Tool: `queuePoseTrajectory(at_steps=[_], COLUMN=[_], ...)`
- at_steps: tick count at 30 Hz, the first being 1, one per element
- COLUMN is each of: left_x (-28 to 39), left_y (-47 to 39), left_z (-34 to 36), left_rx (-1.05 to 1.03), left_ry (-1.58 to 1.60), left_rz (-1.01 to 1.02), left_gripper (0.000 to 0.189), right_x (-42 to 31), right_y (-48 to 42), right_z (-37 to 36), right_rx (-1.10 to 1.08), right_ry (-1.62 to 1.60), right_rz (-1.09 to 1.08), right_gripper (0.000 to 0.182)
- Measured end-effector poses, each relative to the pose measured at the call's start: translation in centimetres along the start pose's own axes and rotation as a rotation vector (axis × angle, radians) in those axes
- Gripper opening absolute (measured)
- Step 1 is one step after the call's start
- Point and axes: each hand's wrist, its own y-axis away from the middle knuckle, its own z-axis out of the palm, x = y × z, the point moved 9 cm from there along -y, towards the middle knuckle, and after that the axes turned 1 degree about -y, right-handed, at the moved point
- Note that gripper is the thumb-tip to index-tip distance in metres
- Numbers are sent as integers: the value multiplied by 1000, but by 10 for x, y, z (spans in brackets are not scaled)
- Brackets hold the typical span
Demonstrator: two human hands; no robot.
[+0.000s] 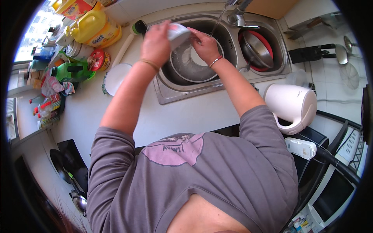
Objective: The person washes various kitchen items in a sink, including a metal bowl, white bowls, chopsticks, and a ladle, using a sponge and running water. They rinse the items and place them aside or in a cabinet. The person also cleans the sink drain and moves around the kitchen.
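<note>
Above the left sink basin, a white bowl (179, 34) with a reddish pattern is tilted on its side and slightly blurred. My left hand (157, 43) grips it from the left, thumb and fingers around its edge. The fingertips of my right hand (205, 48) meet its right-hand rim. Under both hands a round metal basin (183, 68) sits in the sink (230, 62). Inside it lies a white dish (198, 56), partly covered by my right hand. From the faucet (238, 19) a stream of water (218, 21) runs down just beyond my right hand.
The right sink compartment holds a metal bowl (256, 49) within a red basin (269, 43). Left on the counter are a white lid or plate (117, 78), a brush (139, 27), a green bottle (72, 71) and a yellow jug (96, 29). A white kettle (288, 104) stands right.
</note>
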Motion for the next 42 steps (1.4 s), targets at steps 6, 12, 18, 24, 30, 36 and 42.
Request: queuePoseTrajectory(at_steps=[6,12,18,24,30,36,42], left_x=[-159,-178,-191,-199,-206,-208,-201], left_y=[63,161,191,200,196,208,211], left_z=[-67,-83,-78,-70,-51,-43,-46], left_rx=[9,-133,-67,-229,-261,-121,-129], left_ry=[361,756,577,396,514,563,569], left_rz=[-515,-1079,-1160,-1180,-1133,-1190,-1205], left_gripper=[40,45,42,37,39,41,43], right_x=[135,162,193,190,159,157,171], right_y=[82,106,101,100,83,63,86], right_z=[61,61,54,56,59,46,45], right_rx=[-843,-1092,-988,-937,-883,-579,11], right_ry=[788,1116,1276,1160,852,218,-1190], right_rz=[164,275,302,155,211,545,1198], right_gripper=[46,45,45,39,27,30,45])
